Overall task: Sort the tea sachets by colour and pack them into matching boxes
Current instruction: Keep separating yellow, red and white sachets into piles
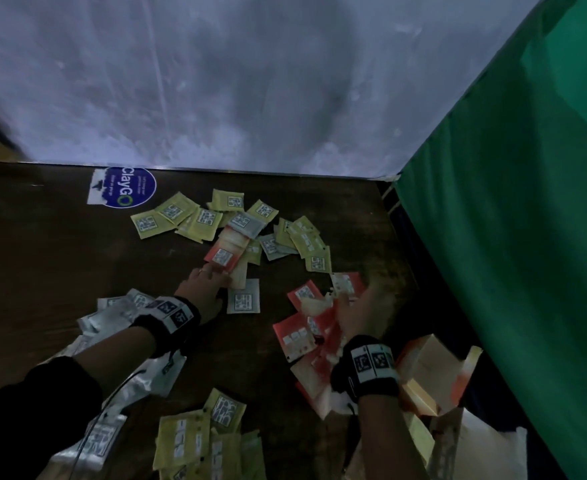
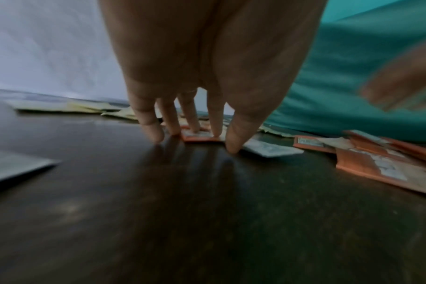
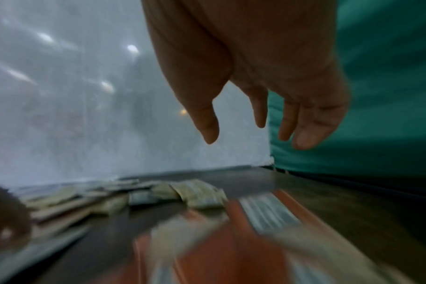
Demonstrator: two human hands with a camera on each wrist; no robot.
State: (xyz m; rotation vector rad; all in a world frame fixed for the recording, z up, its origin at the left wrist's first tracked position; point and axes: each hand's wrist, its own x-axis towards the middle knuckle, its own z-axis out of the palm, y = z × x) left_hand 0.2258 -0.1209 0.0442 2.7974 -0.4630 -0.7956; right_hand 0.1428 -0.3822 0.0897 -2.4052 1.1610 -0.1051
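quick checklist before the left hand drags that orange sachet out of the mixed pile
1. Left hand on target: ok, straight fingers touch the orange sachet.
2. Sachet free to slide: not ok, it overlaps others in the mixed pile.
3. Path clear: not ok, a silver sachet lies beside the left hand.
4. Right hand free: ok, open and holding nothing above the orange group.
5. Orange box ready: cannot tell, the flaps look open but the inside is hidden.
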